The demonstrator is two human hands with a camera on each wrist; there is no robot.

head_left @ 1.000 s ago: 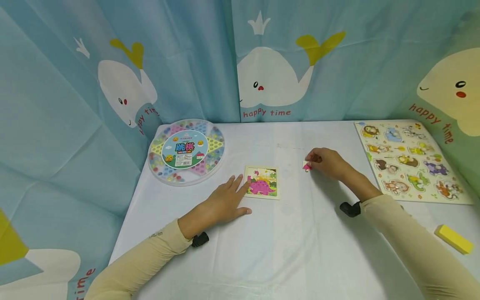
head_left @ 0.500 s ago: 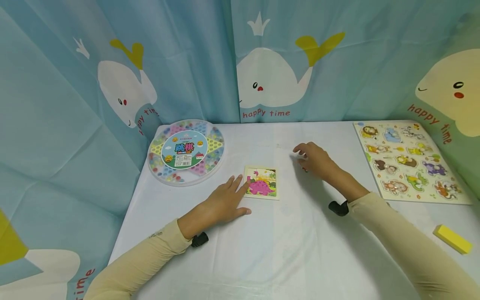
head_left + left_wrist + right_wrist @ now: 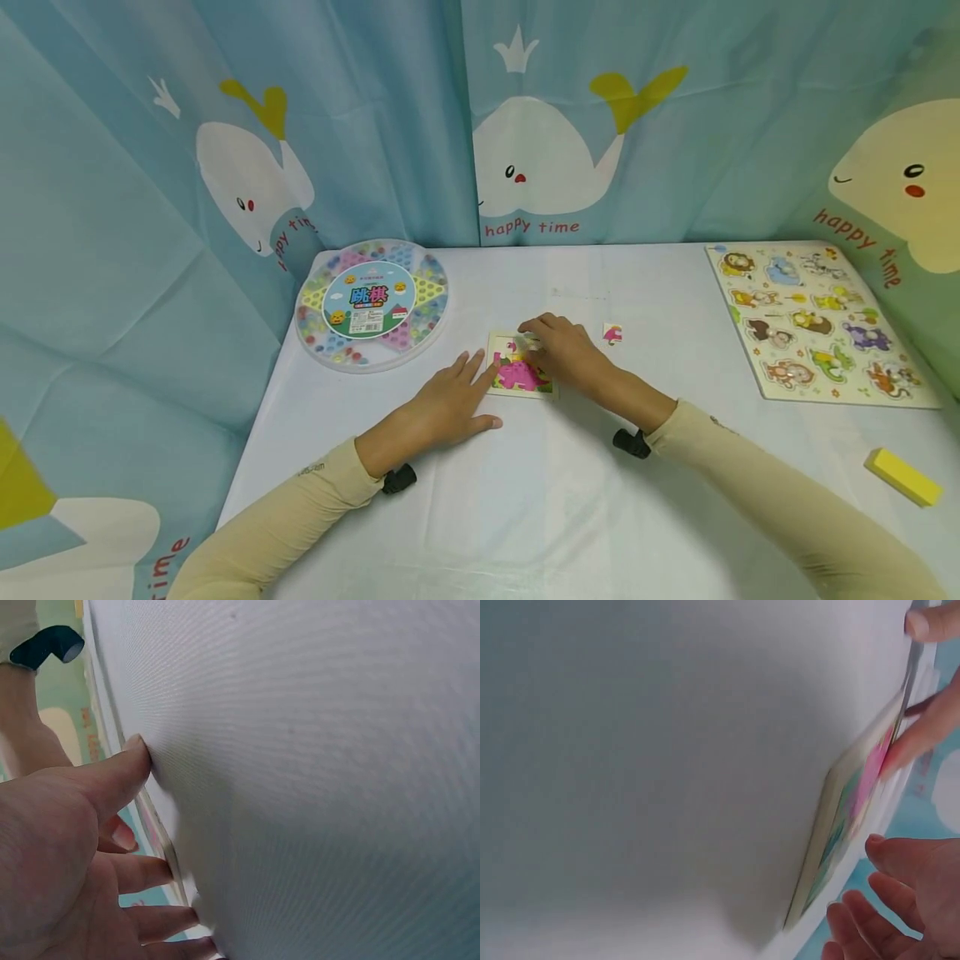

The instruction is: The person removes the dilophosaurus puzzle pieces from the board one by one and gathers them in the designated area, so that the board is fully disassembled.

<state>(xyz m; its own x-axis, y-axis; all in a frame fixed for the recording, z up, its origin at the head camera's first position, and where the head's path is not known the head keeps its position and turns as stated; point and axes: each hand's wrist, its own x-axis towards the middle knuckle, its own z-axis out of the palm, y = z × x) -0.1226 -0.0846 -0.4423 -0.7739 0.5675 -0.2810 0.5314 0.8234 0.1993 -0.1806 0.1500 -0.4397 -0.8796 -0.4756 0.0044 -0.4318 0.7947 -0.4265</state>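
Note:
A small square dinosaur puzzle (image 3: 519, 377), framed in pale wood, lies flat on the white table. My left hand (image 3: 448, 407) rests at its left side with spread fingers, the index fingertip on the pink picture. Over the puzzle's upper right part hovers my right hand (image 3: 572, 357), its fingers loosely bent and hiding that corner. In the right wrist view, the thumb and fingers of the right hand (image 3: 915, 896) stand apart, with nothing between them, beside the puzzle (image 3: 855, 799). One loose puzzle piece (image 3: 612, 334), white and pink, lies on the table to the right of the right hand.
A round Chinese checkers box (image 3: 427, 329) lies at the back left. On the right is an animal peg puzzle board (image 3: 795, 317), with a yellow block (image 3: 903, 477) nearer the front. A blue whale-print curtain (image 3: 420, 125) hangs behind the table (image 3: 525, 517).
My right hand has let go of the loose piece, leaving it on the table, and has moved left to over the puzzle. The left hand has stayed put.

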